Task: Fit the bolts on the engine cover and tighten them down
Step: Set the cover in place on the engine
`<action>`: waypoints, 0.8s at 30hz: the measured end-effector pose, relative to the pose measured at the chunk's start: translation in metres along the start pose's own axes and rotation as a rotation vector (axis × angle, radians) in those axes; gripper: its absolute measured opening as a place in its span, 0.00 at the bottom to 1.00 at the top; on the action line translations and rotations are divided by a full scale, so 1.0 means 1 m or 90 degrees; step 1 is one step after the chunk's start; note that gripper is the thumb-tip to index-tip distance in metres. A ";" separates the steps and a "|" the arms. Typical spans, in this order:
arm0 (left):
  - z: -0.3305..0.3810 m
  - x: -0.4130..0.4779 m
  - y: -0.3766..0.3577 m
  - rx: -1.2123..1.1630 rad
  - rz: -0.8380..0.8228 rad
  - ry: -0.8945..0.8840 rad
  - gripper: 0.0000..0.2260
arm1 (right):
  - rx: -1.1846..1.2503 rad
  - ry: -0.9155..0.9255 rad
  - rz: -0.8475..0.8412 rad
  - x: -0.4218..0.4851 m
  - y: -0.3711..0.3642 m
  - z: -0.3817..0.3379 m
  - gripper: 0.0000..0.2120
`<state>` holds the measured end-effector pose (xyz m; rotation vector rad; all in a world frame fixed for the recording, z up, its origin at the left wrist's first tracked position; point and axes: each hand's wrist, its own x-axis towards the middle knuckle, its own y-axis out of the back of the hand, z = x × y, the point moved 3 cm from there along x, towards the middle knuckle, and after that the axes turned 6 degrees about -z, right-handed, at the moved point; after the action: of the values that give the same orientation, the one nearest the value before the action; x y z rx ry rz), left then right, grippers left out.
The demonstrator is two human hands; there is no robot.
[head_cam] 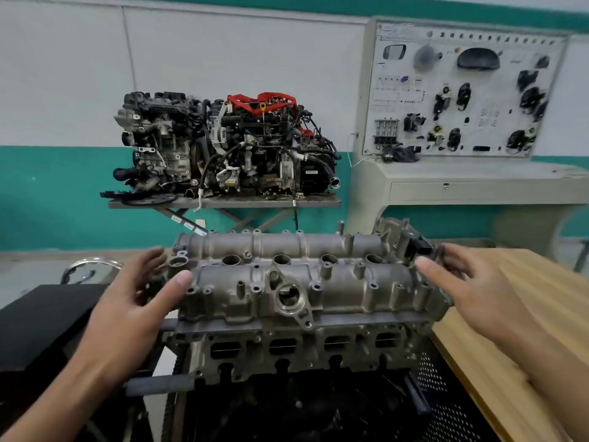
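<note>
Teal-walled workshop: engine cover (pixel 302 282) runs left-right, 4 wells (pixel 281 259) facing up.

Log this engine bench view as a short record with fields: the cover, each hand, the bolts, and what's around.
engine cover: grey metal, sits on the cylinder head, centre of view
left hand: fingers spread, at the cover's left end, holds nothing
right hand: fingers relaxed, at the cover's right end, holds nothing
bolts: none in view; front-edge holes look empty
right side: wooden table
background: engines on a shelf, display board
</note>
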<state>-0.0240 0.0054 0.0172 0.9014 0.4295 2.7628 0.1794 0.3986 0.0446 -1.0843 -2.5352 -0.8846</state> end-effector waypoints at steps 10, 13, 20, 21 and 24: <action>0.011 0.031 -0.037 -0.029 0.219 0.069 0.07 | -0.189 0.066 0.134 0.042 -0.021 0.002 0.11; 0.010 0.034 -0.034 -0.049 0.209 0.085 0.10 | -0.192 0.077 0.094 0.046 -0.016 -0.007 0.11; 0.012 0.034 -0.031 -0.014 0.188 0.061 0.11 | -0.166 -0.013 0.102 0.049 -0.013 0.000 0.24; 0.012 0.034 -0.032 0.001 0.185 0.056 0.11 | -0.153 -0.012 0.112 0.048 -0.014 0.003 0.21; 0.009 0.032 -0.032 0.014 0.180 0.063 0.09 | -0.112 -0.007 0.118 0.042 -0.019 0.008 0.08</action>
<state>-0.0402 0.0464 0.0305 0.8954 0.3756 3.0747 0.1366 0.4166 0.0484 -1.3536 -2.3538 -1.0669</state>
